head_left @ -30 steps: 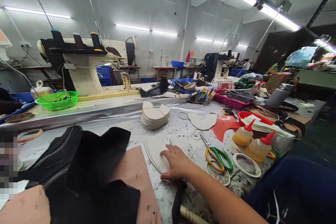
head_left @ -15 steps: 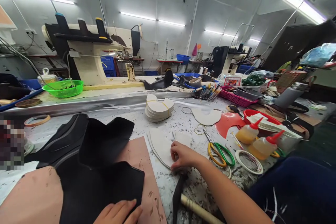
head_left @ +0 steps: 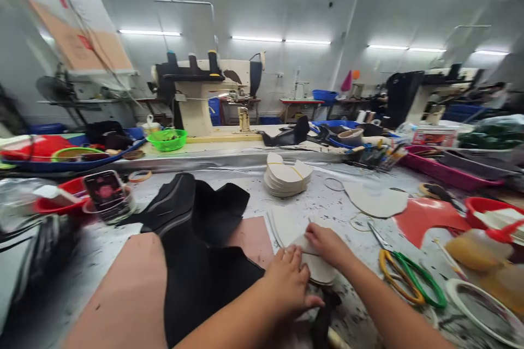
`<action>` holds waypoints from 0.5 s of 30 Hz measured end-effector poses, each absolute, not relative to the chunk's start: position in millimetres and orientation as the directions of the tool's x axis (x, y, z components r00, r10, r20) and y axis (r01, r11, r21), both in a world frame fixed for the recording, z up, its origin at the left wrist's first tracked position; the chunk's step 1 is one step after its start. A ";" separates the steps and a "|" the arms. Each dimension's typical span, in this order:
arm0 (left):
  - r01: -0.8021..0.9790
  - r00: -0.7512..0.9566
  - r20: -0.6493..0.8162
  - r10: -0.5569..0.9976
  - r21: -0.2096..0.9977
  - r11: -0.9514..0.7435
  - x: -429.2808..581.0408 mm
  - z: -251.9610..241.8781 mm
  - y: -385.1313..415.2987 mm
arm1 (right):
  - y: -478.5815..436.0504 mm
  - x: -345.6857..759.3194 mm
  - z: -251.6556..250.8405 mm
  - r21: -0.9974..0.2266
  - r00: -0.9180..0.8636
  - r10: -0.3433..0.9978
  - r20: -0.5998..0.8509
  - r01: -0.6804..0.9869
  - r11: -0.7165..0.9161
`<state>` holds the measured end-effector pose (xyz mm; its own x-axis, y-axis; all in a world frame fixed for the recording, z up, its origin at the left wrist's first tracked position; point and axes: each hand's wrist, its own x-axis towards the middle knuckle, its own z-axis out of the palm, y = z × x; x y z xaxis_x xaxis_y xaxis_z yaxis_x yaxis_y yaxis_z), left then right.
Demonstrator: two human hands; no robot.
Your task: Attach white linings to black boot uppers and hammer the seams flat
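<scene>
My right hand (head_left: 327, 245) is closed at the edge of a white curved piece (head_left: 321, 270), its fingertips pinched together there. Lying over the left part of the same piece is my left hand (head_left: 286, 278), fingers stretched across it and thumb spread away. Other pale curved pieces (head_left: 282, 223) lie flat just beyond the hands. To the left, black boot-shaped pieces (head_left: 192, 278) rest on pinkish sheets (head_left: 126, 283). Partly hidden below the hands is a dark-headed tool (head_left: 321, 327) with a pale handle, perhaps a hammer.
A banded stack of white pieces (head_left: 286, 177) stands farther back. Scissors (head_left: 403, 278), a tape roll (head_left: 478, 305) and glue bottles (head_left: 475, 248) lie at right. A phone (head_left: 107, 193) leans at left. A sewing machine (head_left: 196, 103) stands behind.
My left hand has left the black piece and moved right onto a white piece. My right hand now has this piece at its fingertips. The view has turned left.
</scene>
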<state>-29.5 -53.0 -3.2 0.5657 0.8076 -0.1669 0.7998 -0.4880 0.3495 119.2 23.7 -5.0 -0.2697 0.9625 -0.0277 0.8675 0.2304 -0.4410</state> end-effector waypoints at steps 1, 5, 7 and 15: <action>0.808 0.546 -0.180 0.818 0.372 -0.458 -30.9 -4.8 -52.9 | 32.3 123.1 -2.5 -0.448 -0.247 0.969 -0.014 0.868 0.214; 0.799 0.500 -0.198 0.843 0.480 -0.361 -35.2 -6.9 -57.3 | 77.0 155.1 35.6 -0.413 -0.016 0.997 0.072 0.910 0.045; 0.773 0.493 -0.191 0.849 0.544 -0.326 -36.1 -7.1 -58.4 | 94.3 175.6 72.9 -0.375 0.147 0.977 0.157 0.924 -0.078; 0.447 0.432 -0.149 0.889 0.892 -0.068 -33.6 17.4 -67.7 | 3.8 160.9 109.0 -0.170 -0.183 0.871 0.457 0.942 0.288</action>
